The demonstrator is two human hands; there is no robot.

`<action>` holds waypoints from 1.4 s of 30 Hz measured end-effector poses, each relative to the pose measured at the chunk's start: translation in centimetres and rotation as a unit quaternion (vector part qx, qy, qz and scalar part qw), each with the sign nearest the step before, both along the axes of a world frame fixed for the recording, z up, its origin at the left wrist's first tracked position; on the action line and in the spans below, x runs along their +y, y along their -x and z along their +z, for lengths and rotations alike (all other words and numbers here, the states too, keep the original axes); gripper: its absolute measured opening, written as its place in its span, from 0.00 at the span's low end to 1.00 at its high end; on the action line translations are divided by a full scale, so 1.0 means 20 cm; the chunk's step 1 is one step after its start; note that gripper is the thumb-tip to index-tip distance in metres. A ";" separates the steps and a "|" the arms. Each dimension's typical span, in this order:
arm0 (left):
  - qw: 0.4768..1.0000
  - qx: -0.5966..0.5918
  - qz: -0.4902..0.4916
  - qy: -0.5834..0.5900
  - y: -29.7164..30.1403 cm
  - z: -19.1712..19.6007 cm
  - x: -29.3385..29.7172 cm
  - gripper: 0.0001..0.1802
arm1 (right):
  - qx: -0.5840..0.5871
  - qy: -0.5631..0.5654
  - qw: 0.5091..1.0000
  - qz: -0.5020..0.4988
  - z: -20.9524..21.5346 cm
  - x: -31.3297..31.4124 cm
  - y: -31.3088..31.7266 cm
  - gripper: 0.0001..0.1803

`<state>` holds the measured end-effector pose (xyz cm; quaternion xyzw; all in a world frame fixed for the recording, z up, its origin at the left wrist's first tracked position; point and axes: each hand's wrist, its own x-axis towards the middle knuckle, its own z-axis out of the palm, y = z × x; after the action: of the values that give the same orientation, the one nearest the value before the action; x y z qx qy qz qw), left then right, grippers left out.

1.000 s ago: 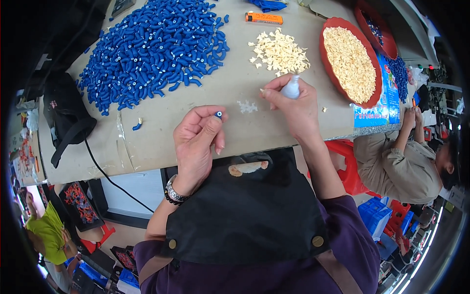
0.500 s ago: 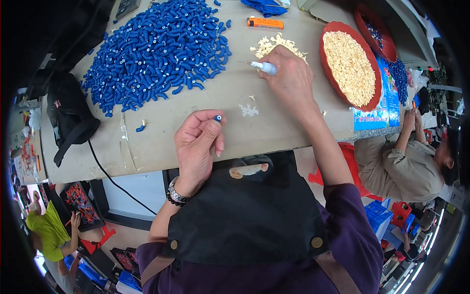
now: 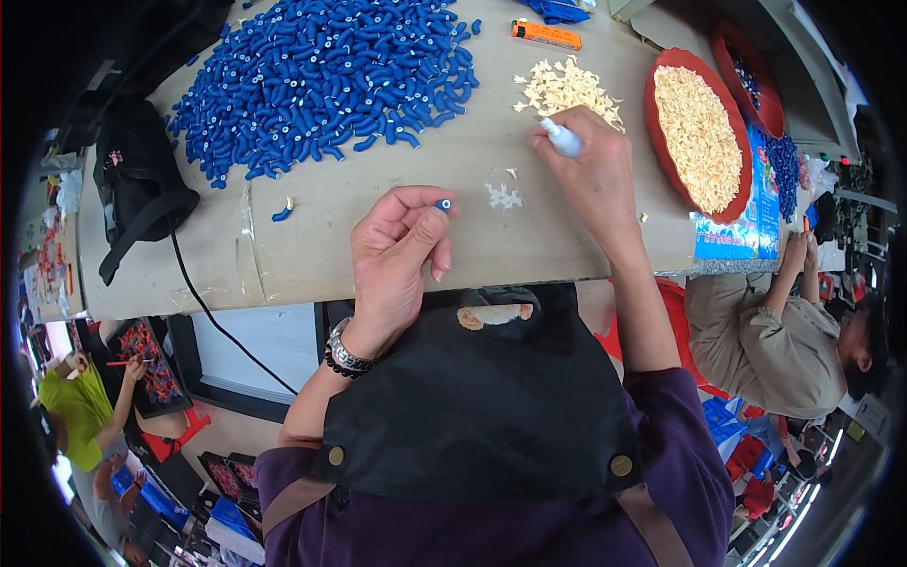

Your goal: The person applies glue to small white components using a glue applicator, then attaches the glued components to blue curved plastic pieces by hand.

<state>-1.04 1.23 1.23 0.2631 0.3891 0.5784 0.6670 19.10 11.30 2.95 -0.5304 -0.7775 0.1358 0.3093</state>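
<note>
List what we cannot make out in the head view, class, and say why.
- Head view: most of the blue piece, hidden by the left hand.
- Head view: the lower part of the pale bottle, covered by the right hand.
- Head view: the far end of the blue heap, cut off by the upper edge.

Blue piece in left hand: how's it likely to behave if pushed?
The blue piece is probably light: it's small, and the left hand pinches it at the fingertips. Likely fairly stiff: similar pieces in the pile hold curved shapes. Its round end suggests it might roll.
</note>
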 end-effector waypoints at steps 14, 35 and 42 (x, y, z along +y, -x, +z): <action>0.996 -0.010 0.017 -0.091 -0.06 0.05 0.01 0.11 | 0.450 0.382 0.808 0.007 0.05 -0.21 0.16 0.03; 0.996 0.019 0.044 -0.079 -0.05 0.03 -0.01 0.11 | 0.228 0.053 0.967 0.100 0.01 -0.22 0.16 0.08; 0.995 0.036 0.043 -0.080 -0.05 0.03 -0.02 0.11 | 0.202 0.012 0.972 0.120 -0.02 -0.24 0.16 0.13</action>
<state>0.03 0.90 1.75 0.3193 0.3758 0.6261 0.6039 15.88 6.46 2.64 -0.3983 -0.7556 0.2851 0.4350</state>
